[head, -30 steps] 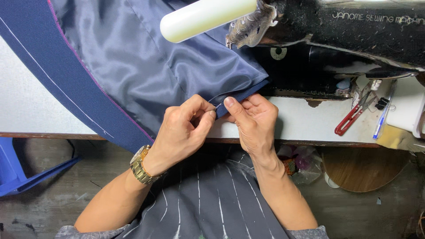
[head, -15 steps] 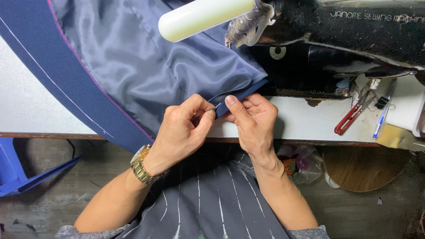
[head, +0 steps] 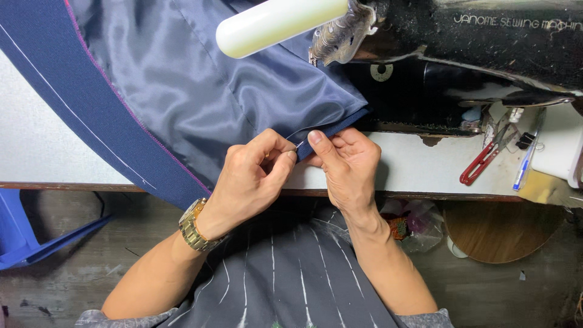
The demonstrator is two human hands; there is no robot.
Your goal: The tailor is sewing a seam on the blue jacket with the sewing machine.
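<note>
A navy garment with shiny blue-grey lining [head: 200,91] lies spread over the white sewing table [head: 36,152]. Its folded dark hem edge [head: 337,126] runs toward the black sewing machine [head: 461,54]. My left hand [head: 252,176], with a gold watch on the wrist, pinches the hem near the table's front edge. My right hand [head: 343,164] pinches the same hem right beside it, thumb on top. A thin thread or pin shows between the fingertips of both hands.
A white tube lamp [head: 276,24] juts out over the fabric. Red thread snips [head: 483,158] and a blue pen [head: 525,164] lie right of the machine. A blue plastic stool [head: 18,231] stands at lower left, a round wooden seat [head: 495,231] at lower right.
Both hands stay pinched on the hem, with only slight finger shifts; the fabric has barely moved.
</note>
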